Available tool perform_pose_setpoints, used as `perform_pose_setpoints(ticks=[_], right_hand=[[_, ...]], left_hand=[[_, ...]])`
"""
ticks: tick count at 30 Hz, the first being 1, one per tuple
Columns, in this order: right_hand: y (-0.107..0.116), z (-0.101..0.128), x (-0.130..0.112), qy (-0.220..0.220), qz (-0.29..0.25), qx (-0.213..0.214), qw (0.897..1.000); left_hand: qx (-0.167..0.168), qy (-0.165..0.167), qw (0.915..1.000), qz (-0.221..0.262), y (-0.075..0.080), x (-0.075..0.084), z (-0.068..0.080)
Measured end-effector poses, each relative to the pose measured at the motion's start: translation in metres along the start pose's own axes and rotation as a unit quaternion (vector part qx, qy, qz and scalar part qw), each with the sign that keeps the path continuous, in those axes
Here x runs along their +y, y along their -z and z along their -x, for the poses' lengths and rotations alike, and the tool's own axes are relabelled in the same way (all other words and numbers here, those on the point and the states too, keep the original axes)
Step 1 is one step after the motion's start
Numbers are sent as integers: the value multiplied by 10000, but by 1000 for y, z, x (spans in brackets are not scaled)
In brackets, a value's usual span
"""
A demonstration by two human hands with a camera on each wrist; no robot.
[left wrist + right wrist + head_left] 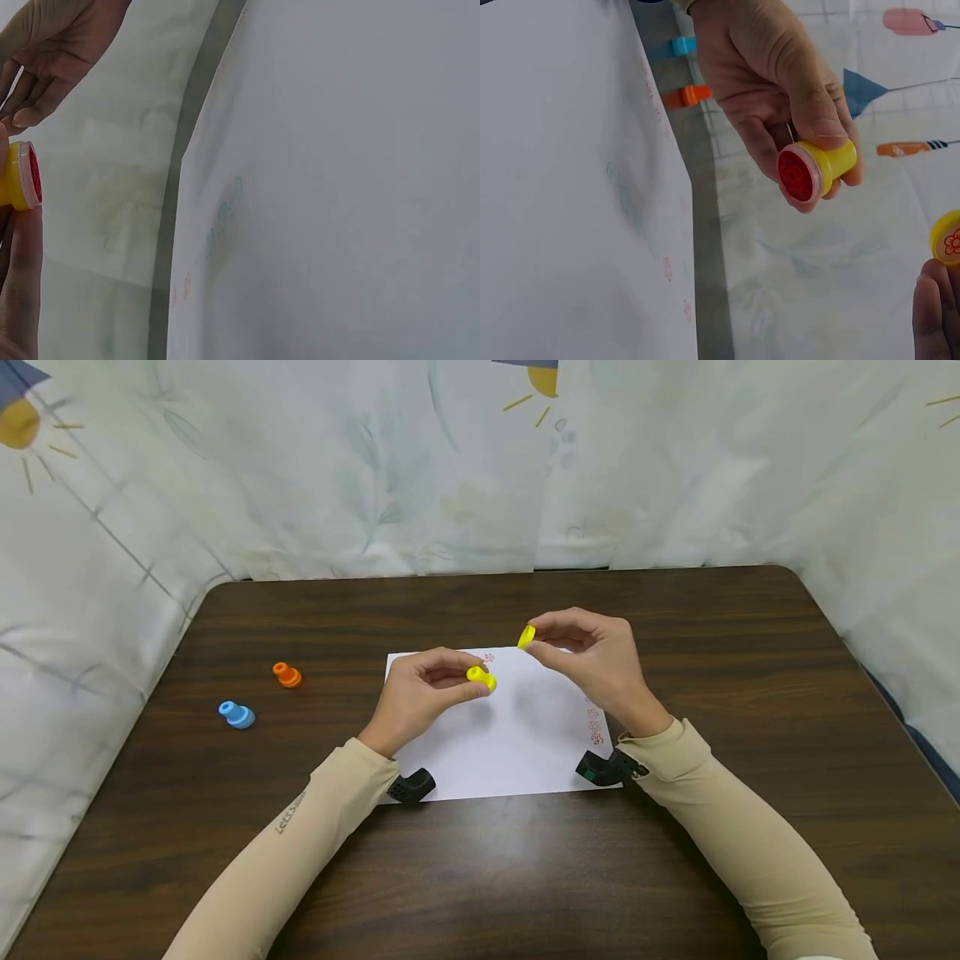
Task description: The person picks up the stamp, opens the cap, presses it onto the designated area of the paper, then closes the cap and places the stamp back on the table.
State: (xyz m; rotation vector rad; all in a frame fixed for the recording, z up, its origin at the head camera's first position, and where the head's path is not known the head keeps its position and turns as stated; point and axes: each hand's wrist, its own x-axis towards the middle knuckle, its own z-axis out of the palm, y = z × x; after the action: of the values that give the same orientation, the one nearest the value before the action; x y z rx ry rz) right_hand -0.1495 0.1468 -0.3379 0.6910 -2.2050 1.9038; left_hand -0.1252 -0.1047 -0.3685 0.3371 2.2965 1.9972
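Note:
My left hand (467, 682) pinches a small yellow stamp (481, 677) just above a white sheet of paper (517, 743). The right wrist view shows the stamp (817, 169) with its round red face uncovered, held by the left hand's fingers (765, 82). My right hand (536, 640) pinches the stamp's yellow cap (527, 636) a short way up and to the right, apart from the stamp. In the right wrist view the cap (947, 238) carries an orange flower print. In the left wrist view the stamp (21, 175) shows at the left edge.
An orange stamp (287, 675) and a blue stamp (237, 714) lie on the dark wooden table (750, 693) to the left of the paper. Faint stamped marks line the paper's far and right edges. A patterned white curtain (480, 460) surrounds the table.

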Motion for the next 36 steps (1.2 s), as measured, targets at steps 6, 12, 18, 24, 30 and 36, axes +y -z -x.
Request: perform_pose_setpoints(ticks=[6, 12, 18, 24, 30, 36], right_hand=[[2, 0, -1, -8, 43, 12, 10000], [1, 0, 0, 22, 50, 9, 10000], [2, -1, 0, 18, -26, 6, 10000], [2, -1, 0, 10, 8, 4, 10000], [5, -1, 0, 54, 103, 50, 9999], [6, -2, 0, 50, 165, 79, 9998]], left_hand=[[-92, -71, 9996, -259, 3, -2, 2], [-206, 9, 9988, -451, 6, -3, 5], [-517, 69, 9972, -538, 8, -2, 7], [-664, 141, 9966, -465, 8, -3, 7], [-895, 24, 9939, -647, 6, -8, 6], [-1027, 5, 9897, -999, 6, -11, 7]])
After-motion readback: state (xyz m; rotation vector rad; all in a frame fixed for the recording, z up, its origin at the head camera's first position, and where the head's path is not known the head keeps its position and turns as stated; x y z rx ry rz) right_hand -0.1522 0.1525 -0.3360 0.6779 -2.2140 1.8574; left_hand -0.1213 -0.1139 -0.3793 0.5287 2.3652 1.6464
